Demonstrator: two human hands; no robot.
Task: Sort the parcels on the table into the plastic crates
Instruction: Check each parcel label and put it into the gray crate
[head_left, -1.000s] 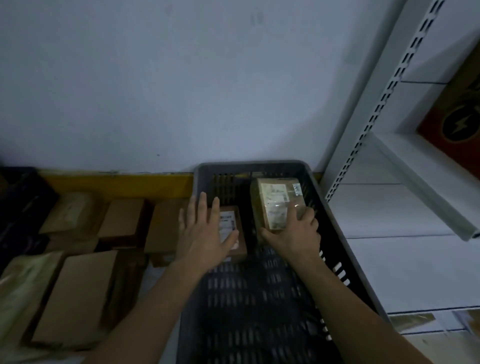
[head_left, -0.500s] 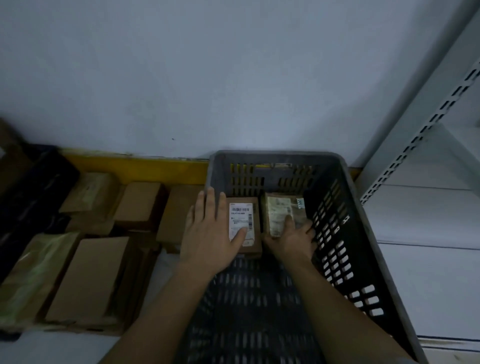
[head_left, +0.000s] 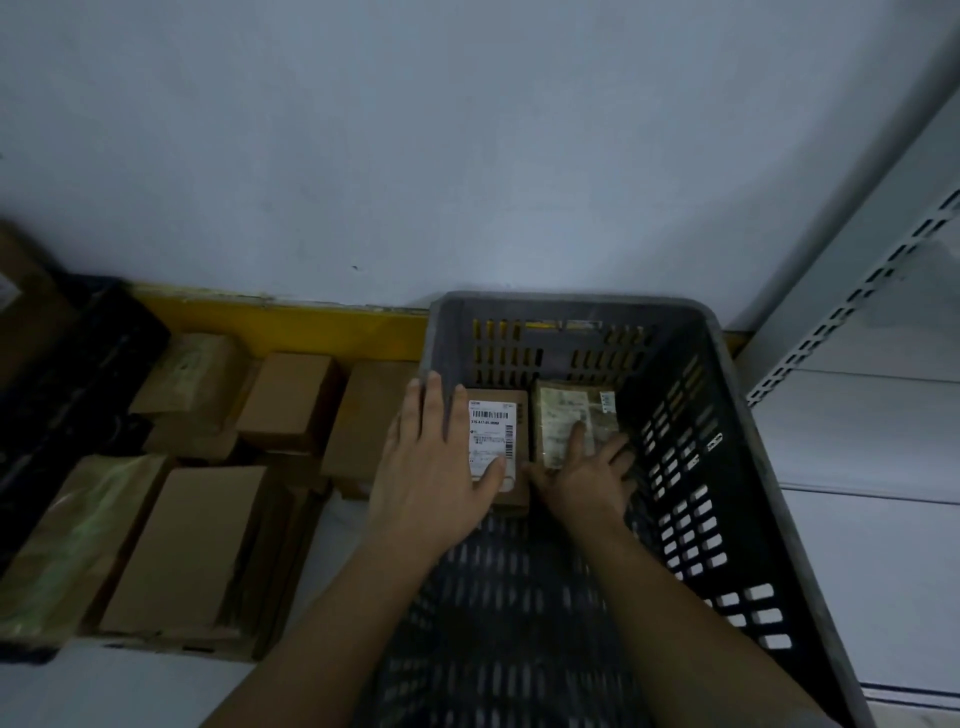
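Note:
A grey slotted plastic crate (head_left: 727, 415) stands on the table against the wall. Two parcels lie side by side at its far end. The left one is a brown box (head_left: 511, 415) with a white barcode label. The right one is a plastic-wrapped parcel (head_left: 563, 410) with a pale label. My left hand (head_left: 436, 467) lies over the brown box's left side, fingers straight, thumb on the label. My right hand (head_left: 589, 473) rests flat on the near end of the wrapped parcel, fingers stretched over it.
Left of the crate, several brown cardboard boxes (head_left: 291, 400) and plastic-wrapped parcels (head_left: 78, 530) crowd the table. A black crate (head_left: 67, 374) sits at the far left. A yellow strip (head_left: 291, 327) runs along the wall. White metal shelving (head_left: 857, 415) stands to the right.
The wrapped parcel was lowered from a tilt onto the crate floor beside the brown box. Both hands now lie flat on the two parcels. The view shifted slightly.

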